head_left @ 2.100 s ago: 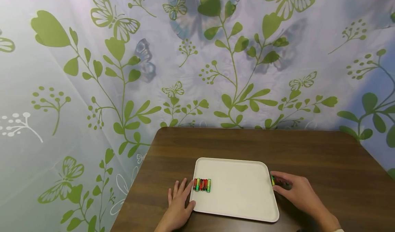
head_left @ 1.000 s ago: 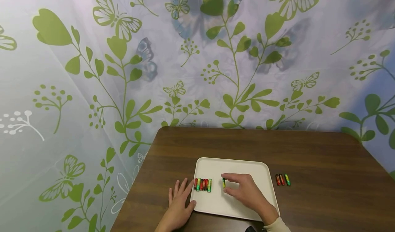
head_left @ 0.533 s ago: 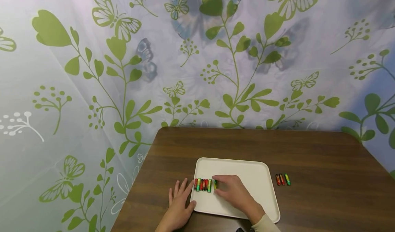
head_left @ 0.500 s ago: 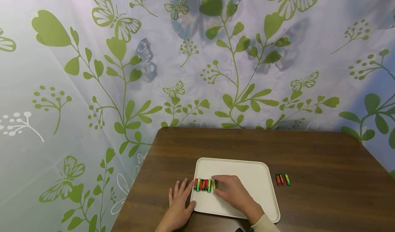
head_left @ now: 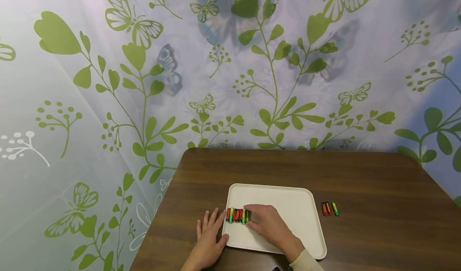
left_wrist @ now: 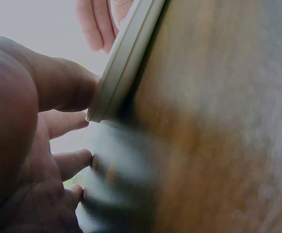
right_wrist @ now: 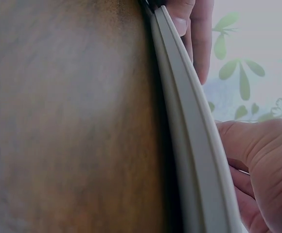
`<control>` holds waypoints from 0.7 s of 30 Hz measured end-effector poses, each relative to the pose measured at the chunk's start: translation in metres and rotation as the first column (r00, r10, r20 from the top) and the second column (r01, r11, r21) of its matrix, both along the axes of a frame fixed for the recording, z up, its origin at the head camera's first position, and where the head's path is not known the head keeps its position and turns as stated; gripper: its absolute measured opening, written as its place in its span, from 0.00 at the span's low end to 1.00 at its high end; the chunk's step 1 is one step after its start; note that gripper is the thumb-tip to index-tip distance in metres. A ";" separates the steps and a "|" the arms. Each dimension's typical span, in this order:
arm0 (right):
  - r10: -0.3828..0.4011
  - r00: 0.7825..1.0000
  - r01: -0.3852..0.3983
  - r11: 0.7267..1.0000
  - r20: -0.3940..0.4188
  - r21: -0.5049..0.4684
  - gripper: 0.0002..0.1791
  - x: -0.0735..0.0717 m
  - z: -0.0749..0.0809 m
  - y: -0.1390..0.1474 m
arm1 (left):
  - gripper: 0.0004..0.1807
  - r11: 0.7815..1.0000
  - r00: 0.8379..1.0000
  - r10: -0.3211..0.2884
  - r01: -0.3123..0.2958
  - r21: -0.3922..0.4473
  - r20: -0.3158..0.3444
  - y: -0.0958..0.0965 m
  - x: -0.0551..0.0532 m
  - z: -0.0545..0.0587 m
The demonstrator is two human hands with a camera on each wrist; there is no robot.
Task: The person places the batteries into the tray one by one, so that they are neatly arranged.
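A cream tray [head_left: 284,201] lies on the table. Along its left side several red and green batteries [head_left: 237,215] lie side by side in a row. My right hand [head_left: 270,227] pinches a dark green battery [head_left: 248,215] by its ends, thumb and finger holding it against the row's right end. My left hand [head_left: 208,241] has its fingers spread at the tray's left edge. In the left wrist view the left thumb [left_wrist: 70,90] touches the tray rim [left_wrist: 124,65], with the fingertips on the table. The right wrist view hides the pinched battery behind the tray rim [right_wrist: 194,126].
Two red batteries [head_left: 326,209] and one green battery [head_left: 335,208] lie on the brown wooden table [head_left: 374,207], right of the tray. A patterned curtain [head_left: 230,83] hangs behind the table's far edge.
My right hand has gone from the loose batteries right of the tray leftward over it, bringing a green battery up to the row's right end. The left hand has stayed in place.
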State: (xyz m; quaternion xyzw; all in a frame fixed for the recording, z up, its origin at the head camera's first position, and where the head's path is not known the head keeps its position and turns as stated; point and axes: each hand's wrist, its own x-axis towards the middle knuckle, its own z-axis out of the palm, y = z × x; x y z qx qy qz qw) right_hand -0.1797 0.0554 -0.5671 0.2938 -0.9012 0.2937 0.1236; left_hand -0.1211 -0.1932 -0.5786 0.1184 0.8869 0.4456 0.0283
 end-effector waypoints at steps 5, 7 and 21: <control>-0.004 1.000 0.004 1.000 -0.024 -0.022 0.25 0.002 -0.002 0.003 | 0.40 1.000 1.000 0.007 -0.007 -0.023 0.003 -0.001 -0.001 -0.002; -0.007 1.000 0.006 0.999 -0.026 -0.042 0.25 0.002 -0.003 0.005 | 0.39 0.999 1.000 0.012 -0.011 -0.034 0.012 0.000 -0.001 -0.001; -0.058 0.998 0.059 0.998 0.040 -0.023 0.26 -0.006 0.010 0.056 | 0.40 0.998 0.998 0.005 -0.001 -0.059 0.068 0.002 0.001 0.011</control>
